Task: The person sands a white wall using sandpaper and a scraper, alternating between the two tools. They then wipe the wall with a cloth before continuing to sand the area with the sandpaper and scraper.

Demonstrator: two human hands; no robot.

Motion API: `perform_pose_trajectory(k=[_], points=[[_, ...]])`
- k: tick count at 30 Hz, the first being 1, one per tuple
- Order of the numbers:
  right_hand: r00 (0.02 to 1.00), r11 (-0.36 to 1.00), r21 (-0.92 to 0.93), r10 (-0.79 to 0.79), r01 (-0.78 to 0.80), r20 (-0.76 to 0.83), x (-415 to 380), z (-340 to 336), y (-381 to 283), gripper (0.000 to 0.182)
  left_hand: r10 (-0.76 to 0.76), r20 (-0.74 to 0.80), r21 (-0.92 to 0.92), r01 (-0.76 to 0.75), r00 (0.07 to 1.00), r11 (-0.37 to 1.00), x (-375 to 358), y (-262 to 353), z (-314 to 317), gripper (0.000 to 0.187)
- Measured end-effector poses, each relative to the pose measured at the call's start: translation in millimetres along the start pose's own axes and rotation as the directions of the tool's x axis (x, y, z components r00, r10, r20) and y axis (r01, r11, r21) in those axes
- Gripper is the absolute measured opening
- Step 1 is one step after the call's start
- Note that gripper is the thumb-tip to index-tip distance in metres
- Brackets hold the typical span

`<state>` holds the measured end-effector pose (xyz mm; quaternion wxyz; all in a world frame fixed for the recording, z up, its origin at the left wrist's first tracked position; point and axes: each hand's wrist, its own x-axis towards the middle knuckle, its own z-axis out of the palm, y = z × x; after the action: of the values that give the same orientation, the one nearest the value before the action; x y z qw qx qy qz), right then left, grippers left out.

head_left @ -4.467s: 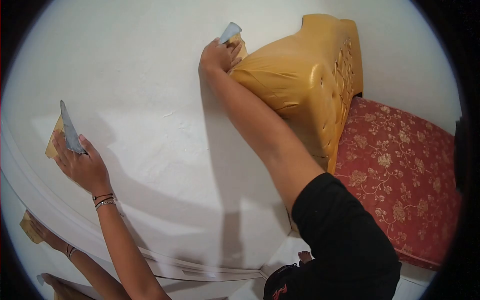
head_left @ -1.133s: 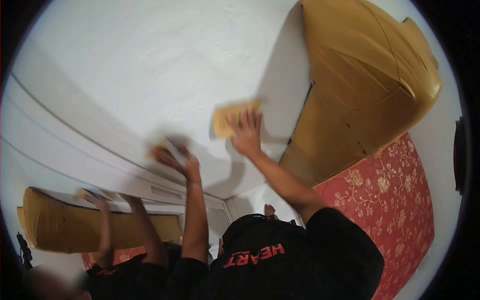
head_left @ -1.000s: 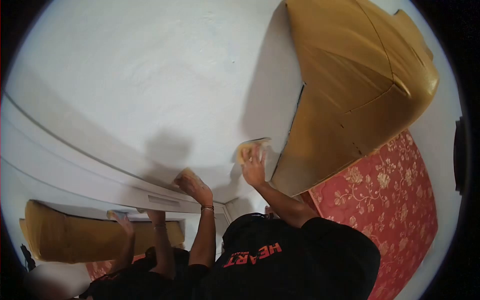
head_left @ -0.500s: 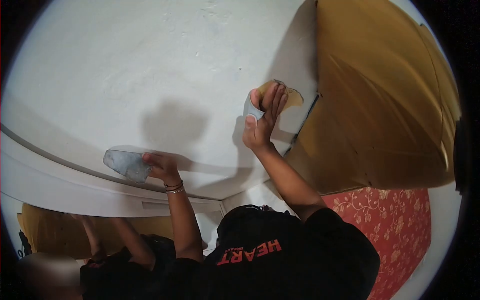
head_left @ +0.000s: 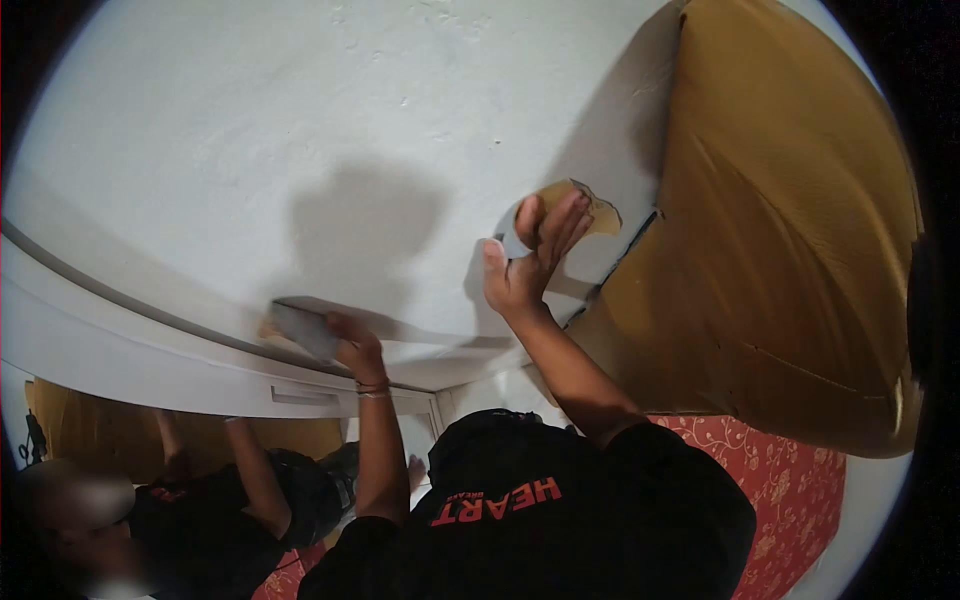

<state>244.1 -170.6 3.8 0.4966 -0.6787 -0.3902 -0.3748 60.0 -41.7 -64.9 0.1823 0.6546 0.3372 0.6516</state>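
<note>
My left hand (head_left: 358, 345) is closed on one end of a grey, dusty piece of sandpaper (head_left: 308, 328), blurred by motion, near the lower edge of the white painted wall (head_left: 240, 130). Farther right, my right hand (head_left: 535, 250) holds a second, curled piece of sandpaper (head_left: 603, 217), tan on one face and grey on the other. Its fingers stretch over the sheet, and the thumb lies at its left edge. Whether this sheet presses flat on the wall is hidden behind the fingers.
A mustard-coloured padded panel (head_left: 790, 230) borders the wall on the right, above a red floral surface (head_left: 790, 480). Along the lower left runs a white ledge (head_left: 190, 360) with a mirror (head_left: 110, 440) below it, reflecting a person. Small bumps and marks dot the wall.
My left hand has moved to the right with its sandpaper, which now looks narrower and blurred. My right hand stays near the same spot, its fingers slightly shifted. The whole view has swung a little.
</note>
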Motion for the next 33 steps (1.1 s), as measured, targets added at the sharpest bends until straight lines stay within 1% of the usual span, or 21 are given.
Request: perform_pose_trajectory(k=[1,3,5,8,9,11,12,14,16,17,19,23,25,26,27,28,29,30,31,32,33], points=[[0.997,0.995,0.053,0.080,-0.081,0.013,-6.0,1.4,2.7,0.060,-0.001,-0.005,0.003,0.001,1.000,1.000,-6.4,4.2,-3.3,0.052],[0.996,0.994,0.047,0.094,-0.094,0.005,-13.2,3.5,9.6,0.061,0.115,-0.021,0.250,-0.107,0.993,0.962,-10.0,17.5,-8.9,0.057],[0.993,0.993,0.015,0.119,-0.119,0.006,-16.5,0.5,13.0,0.062,0.082,0.078,0.249,-0.099,0.994,0.964,-1.4,30.1,-19.3,0.061],[0.995,0.995,0.014,0.101,-0.102,0.011,-13.2,-1.0,6.9,0.064,0.200,-0.091,0.208,-0.178,0.975,0.962,28.2,24.3,-22.5,0.056],[0.993,0.993,0.014,0.117,-0.117,0.013,-11.7,-0.8,5.1,0.064,0.195,-0.087,0.190,-0.175,0.977,0.966,35.3,12.7,-23.6,0.056],[0.992,0.992,0.001,0.126,-0.126,0.018,-11.6,-3.0,3.4,0.065,-0.062,-0.068,-0.136,0.053,0.996,0.989,37.7,-35.4,-31.3,0.048],[0.991,0.992,-0.024,0.127,-0.126,0.030,-13.0,-3.2,3.8,0.070,-0.084,-0.096,-0.176,0.066,0.992,0.982,27.9,-91.0,-32.7,0.039],[0.991,0.991,-0.059,0.122,-0.119,0.051,-11.9,-1.3,2.5,0.075,-0.098,-0.128,-0.250,0.063,0.987,0.966,36.9,-41.7,-18.4,0.039],[0.969,0.963,0.121,0.245,-0.243,-0.007,-11.6,0.4,-3.1,0.065,-0.118,-0.152,-0.309,0.066,0.981,0.949,39.2,-24.4,-13.3,0.038],[0.970,0.964,0.108,0.242,-0.241,0.007,-11.9,3.2,-3.1,0.065,-0.134,-0.129,-0.280,0.094,0.983,0.956,37.0,-28.4,-14.8,0.038],[0.983,0.986,0.043,0.161,-0.158,-0.090,-10.6,7.6,-0.2,0.071,-0.189,-0.117,-0.243,0.157,0.975,0.957,22.6,-33.9,-22.0,0.037],[0.983,0.993,0.018,0.115,-0.114,-0.142,-7.9,15.0,0.7,0.072,-0.025,-0.106,-0.102,0.015,0.994,0.995,46.3,-37.4,-26.4,0.036],[0.944,0.964,0.030,0.267,-0.266,-0.196,9.9,9.9,-14.4,0.065,0.012,-0.144,-0.026,-0.016,0.989,1.000,69.9,-31.1,-28.1,0.038],[0.898,0.935,0.133,0.352,-0.328,-0.265,31.9,7.7,-24.2,0.060,0.025,-0.161,0.020,-0.023,0.987,1.000,80.9,-26.3,-30.5,0.039],[0.846,0.775,0.485,0.519,-0.406,-0.122,42.7,9.4,-12.3,0.064,0.040,-0.167,0.071,-0.029,0.985,0.997,91.3,-20.9,-35.3,0.040],[0.777,0.481,0.749,0.625,-0.456,0.071,47.7,9.1,-5.0,0.068,0.049,-0.162,0.106,-0.032,0.986,0.994,101.7,-8.6,-36.4,0.040],[0.880,0.741,0.598,0.459,-0.305,-0.119,78.7,-1.0,-32.2,0.066,0.057,-0.156,0.141,-0.035,0.986,0.989,112.4,3.8,-37.3,0.040],[0.938,0.918,0.380,0.227,-0.115,-0.262,108.0,-8.0,-56.7,0.065,0.083,-0.218,0.040,-0.076,0.972,0.996,121.8,32.4,-26.6,0.042],[0.936,0.915,0.383,0.239,-0.127,-0.259,103.2,-4.4,-57.8,0.065,0.094,-0.245,-0.011,-0.100,0.965,0.995,119.0,36.4,-22.5,0.044],[0.975,0.986,0.164,0.033,0.003,-0.218,96.1,-0.8,-57.6,0.064,0.106,-0.271,-0.061,-0.127,0.957,0.990,116.2,40.3,-18.2,0.045],[0.985,0.996,0.063,-0.059,0.070,-0.160,75.8,7.4,-58.4,0.063,0.509,-0.058,0.626,-0.366,0.859,0.688,95.0,23.8,-18.0,0.044]])
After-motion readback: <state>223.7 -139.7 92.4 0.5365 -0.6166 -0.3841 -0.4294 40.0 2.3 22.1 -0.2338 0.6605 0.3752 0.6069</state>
